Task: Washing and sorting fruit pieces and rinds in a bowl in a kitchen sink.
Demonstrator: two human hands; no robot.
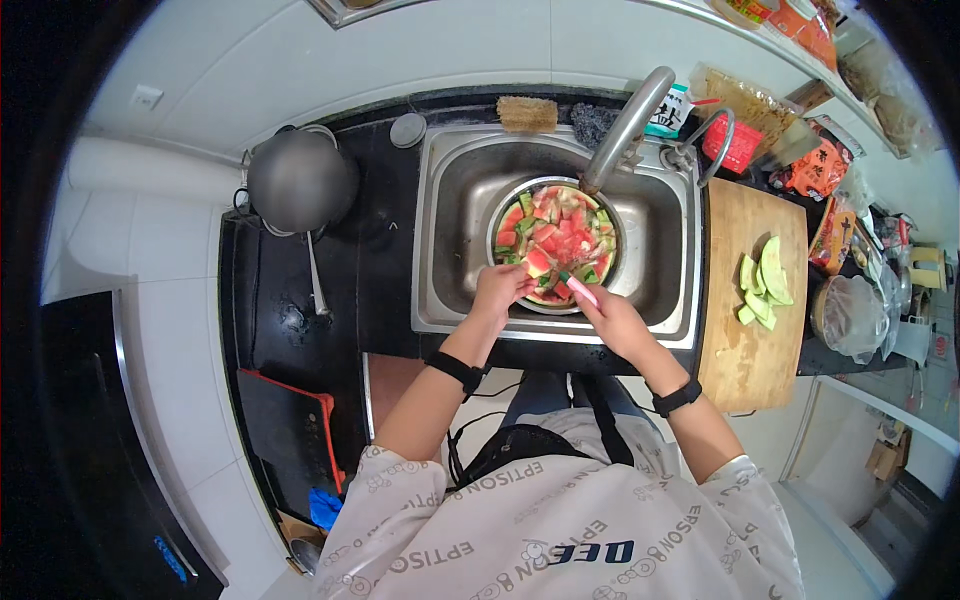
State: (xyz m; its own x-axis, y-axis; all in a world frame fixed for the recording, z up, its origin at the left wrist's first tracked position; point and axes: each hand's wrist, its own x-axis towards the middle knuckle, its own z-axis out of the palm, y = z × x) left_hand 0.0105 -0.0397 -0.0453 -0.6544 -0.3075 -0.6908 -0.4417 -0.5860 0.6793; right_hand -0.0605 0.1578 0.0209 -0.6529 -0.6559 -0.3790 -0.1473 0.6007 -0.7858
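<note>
Over the near rim of a round metal basin (619, 247), my left hand (504, 292) grips a piece of watermelon rind (537, 262) with red flesh on it. My right hand (616, 324) is closed around the pink handle of a small peeler or knife (582, 289); its working end points at the basin and is too small to make out. Red chunks and green-skinned pieces of watermelon (559, 229) fill the basin, which stands in a stainless steel sink (459, 202). Pale green peeled rind pieces (772, 274) lie piled on a wooden cutting board (750, 367) right of the sink.
The curved faucet (626, 127) reaches over the basin from behind. A dark pot (300, 180) stands at the left, near a long metal handle (316, 277). Behind the sink lie a brown scrubbing sponge (527, 114) and a steel-wool pad (592, 124). Food packets (821, 165) crowd the right side.
</note>
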